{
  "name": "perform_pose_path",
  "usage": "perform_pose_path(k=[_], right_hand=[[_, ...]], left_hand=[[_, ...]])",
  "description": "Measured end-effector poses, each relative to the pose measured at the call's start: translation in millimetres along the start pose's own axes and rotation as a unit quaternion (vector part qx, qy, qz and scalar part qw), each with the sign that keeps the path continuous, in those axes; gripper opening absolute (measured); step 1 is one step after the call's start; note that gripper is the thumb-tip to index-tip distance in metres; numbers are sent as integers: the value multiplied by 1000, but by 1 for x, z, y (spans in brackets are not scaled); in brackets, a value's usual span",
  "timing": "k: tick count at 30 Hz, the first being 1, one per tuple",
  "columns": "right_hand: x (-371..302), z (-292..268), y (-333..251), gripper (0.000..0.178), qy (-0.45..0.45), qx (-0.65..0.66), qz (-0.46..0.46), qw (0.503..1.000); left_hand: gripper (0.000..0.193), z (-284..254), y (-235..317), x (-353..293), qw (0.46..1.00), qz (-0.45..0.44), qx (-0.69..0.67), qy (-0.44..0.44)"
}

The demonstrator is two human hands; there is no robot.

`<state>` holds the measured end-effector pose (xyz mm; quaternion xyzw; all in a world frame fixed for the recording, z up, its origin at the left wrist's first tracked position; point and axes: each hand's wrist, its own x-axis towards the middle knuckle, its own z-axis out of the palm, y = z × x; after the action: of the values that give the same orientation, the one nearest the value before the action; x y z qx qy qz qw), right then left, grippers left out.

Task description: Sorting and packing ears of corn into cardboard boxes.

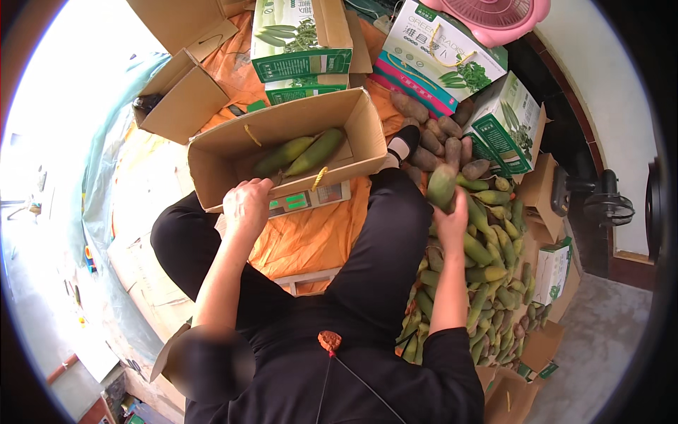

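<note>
The open brown box [282, 141] under the left hand's fingers [247, 194] is matt corrugated cardboard, holding two long green radishes [304, 152] with smooth, faintly waxy skin. The right-hand fingers [448, 212] grip a dull, earthy green-brown radish [441, 185], above crinkled orange cloth [311, 237].

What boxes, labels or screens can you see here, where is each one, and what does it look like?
Open cardboard box: centre, on the scale, plain brown, left hand on its rim.
Scale display: under that box, grey panel with green screens.
Two stacked cartons: top centre, white and green, vegetable pictures.
Handled carton: top right, white, green and pink.
Small cartons: right, green and white.
Empty boxes: top left, brown.
</note>
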<state>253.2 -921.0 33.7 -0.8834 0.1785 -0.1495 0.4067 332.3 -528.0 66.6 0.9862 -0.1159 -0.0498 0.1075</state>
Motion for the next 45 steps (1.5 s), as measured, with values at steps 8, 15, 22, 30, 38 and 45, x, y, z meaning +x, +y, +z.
perform_pose_path(k=[8, 15, 22, 30, 38, 45], right_hand=[[65, 28, -199, 57, -58, -40, -351, 934], [51, 150, -236, 51, -232, -155, -342, 897], [16, 228, -247, 46, -343, -192, -272, 878], [19, 156, -252, 50, -323, 70, -252, 910], [47, 10, -137, 32, -141, 170, -81, 972], [-3, -20, 87, 26, -49, -122, 126, 983]], left_hand=[[14, -1, -7, -6, 1000, -3, -4, 0], [6, 3, -3, -1, 1000, 13, 11, 14], [12, 7, -6, -1, 999, -27, 19, -6], [14, 6, -5, 2, 1000, -17, 5, 8], [18, 0, -4, 1, 999, -8, 36, -13], [22, 0, -1, 3, 999, -22, 23, -25]])
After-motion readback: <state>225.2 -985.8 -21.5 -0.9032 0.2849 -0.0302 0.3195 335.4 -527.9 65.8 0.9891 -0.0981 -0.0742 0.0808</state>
